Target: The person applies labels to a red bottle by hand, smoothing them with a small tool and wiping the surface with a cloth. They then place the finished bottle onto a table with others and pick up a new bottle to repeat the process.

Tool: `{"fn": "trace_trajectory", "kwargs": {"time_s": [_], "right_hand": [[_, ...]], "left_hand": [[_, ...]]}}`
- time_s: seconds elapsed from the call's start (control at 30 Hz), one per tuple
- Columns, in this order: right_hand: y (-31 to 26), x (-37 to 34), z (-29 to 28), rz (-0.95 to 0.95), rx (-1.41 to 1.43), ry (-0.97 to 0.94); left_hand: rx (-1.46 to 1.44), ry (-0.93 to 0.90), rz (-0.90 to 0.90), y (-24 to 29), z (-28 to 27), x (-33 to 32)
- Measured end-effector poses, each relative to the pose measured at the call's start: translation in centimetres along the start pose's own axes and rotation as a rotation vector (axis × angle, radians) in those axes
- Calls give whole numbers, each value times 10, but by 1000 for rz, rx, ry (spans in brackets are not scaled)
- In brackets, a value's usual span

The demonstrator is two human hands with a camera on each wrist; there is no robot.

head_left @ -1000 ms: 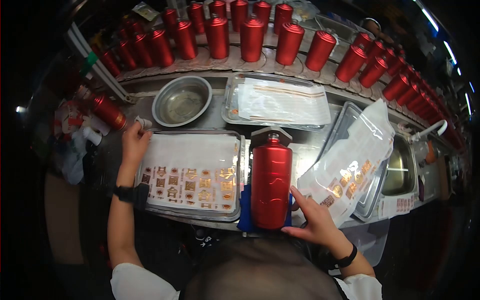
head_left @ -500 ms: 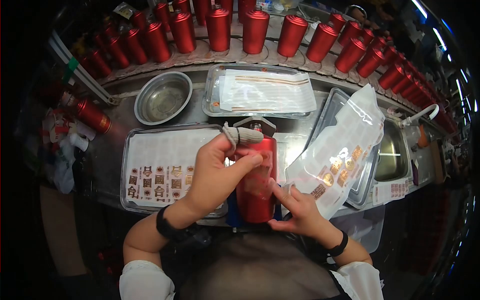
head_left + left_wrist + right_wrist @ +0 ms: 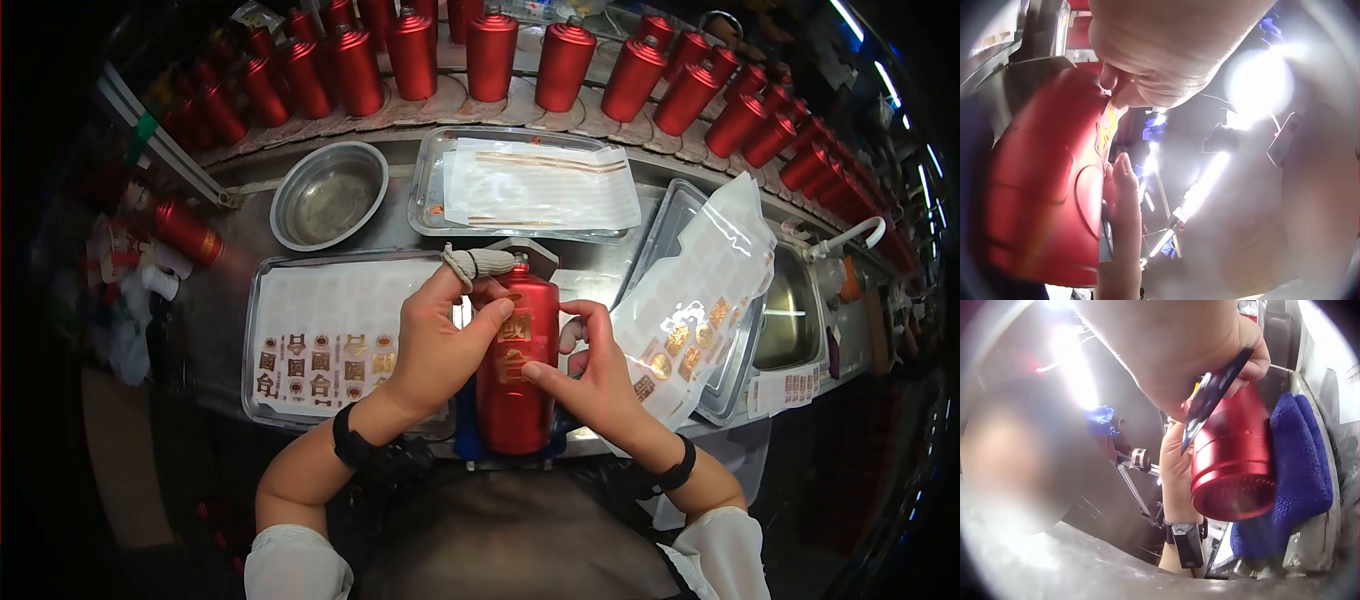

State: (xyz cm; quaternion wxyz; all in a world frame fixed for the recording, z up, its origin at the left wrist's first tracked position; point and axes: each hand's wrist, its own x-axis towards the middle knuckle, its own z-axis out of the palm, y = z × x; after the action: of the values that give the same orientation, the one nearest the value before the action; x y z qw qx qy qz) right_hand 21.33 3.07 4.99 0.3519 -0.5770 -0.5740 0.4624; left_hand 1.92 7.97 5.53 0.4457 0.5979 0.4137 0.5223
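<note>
In the head view a red bottle (image 3: 515, 420) lies neck away on a blue cloth (image 3: 1297, 459), before the person. A decal of gold characters (image 3: 514, 328) lies over its upper face. My left hand (image 3: 438, 345), with a knitted cover on the index finger, pinches the upper edge of this decal between thumb and finger. My right hand (image 3: 592, 385) is at the bottle's right side, its thumb on the lower gold character. The right wrist view shows a dark flat plate (image 3: 1215, 400) held in its fingers, which partly hide the bottle.
A tray (image 3: 252, 345) with a sheet of gold decals is at left. Behind stand a metal bowl (image 3: 330, 240) and another tray (image 3: 425, 190). Decal film (image 3: 690, 310) covers a tray at right, beside a sink (image 3: 790, 320). Several red bottles (image 3: 490, 60) line the conveyor.
My left hand came from beyond the left tray to the bottle, carrying a clear film; gold characters now show on the bottle. The right thumb moved onto its front. Conveyor bottles shifted left.
</note>
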Motion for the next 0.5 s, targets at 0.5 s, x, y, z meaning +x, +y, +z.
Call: {"fn": "trace_trajectory", "kwargs": {"time_s": [0.5], "right_hand": [[-8, 6, 6, 95, -85, 18]], "left_hand": [[-27, -28, -45, 2, -4, 1]]}}
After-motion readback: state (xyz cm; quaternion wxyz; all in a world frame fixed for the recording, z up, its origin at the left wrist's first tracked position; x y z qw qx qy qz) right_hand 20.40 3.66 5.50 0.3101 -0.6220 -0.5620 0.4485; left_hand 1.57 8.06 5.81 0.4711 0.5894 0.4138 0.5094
